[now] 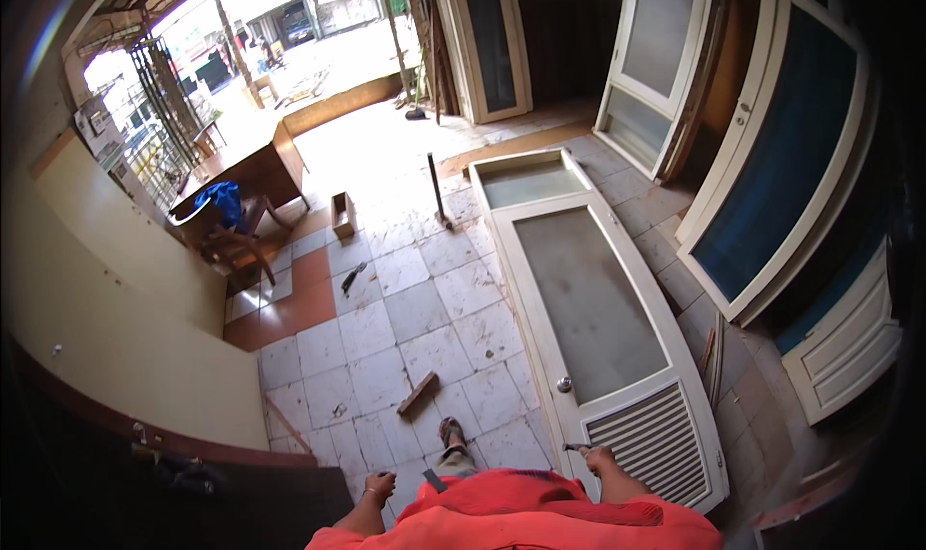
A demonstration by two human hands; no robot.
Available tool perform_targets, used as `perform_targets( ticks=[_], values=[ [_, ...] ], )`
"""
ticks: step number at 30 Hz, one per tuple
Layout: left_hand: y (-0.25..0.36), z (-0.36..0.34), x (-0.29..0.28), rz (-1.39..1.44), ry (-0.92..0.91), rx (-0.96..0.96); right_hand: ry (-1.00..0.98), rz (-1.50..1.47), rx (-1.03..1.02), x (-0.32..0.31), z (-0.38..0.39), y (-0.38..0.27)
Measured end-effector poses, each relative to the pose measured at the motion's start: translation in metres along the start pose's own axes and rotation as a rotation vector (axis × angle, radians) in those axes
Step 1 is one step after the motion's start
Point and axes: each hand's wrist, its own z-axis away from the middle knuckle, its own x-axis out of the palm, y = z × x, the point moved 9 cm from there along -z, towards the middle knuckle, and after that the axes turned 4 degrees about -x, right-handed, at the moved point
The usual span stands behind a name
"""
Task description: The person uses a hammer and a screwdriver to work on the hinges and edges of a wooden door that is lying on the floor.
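My right hand [602, 461] is closed around a small hammer [577, 447], its dark head showing past the fingers. It hangs over the lower part of a white door frame [569, 357] that lies on the floor, with a frosted glass panel [590, 304], a round metal knob [564, 384] and a slatted vent [651, 441]. My left hand [382, 485], a band at its wrist, hangs at my left side over the tiles. Its fingers are curled; whether anything is in them is hidden.
A wooden block [419, 394], a dark hand tool [353, 277], a small wooden box [342, 215] and an upright long-handled tool [436, 188] are on the tiles ahead. A chair [256, 246] with a blue bag stands by a desk [280, 159]. More doors [781, 154] lean at right.
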Motion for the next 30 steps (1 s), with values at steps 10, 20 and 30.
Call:
perform_targets(
  ticks=[10,20,30],
  values=[
    [0.275,-0.133,0.04,-0.252,-0.133,0.24,-0.27,-0.016,0.198,0.029,0.01,-0.089],
    [0.438,-0.153,0.162,-0.574,-0.39,0.402,-0.006,-0.324,0.254,-0.072,-0.037,-0.171],
    [0.524,-0.194,0.188,-0.841,-0.33,0.253,0.047,-0.469,0.257,-0.127,-0.129,-0.172]
  ],
)
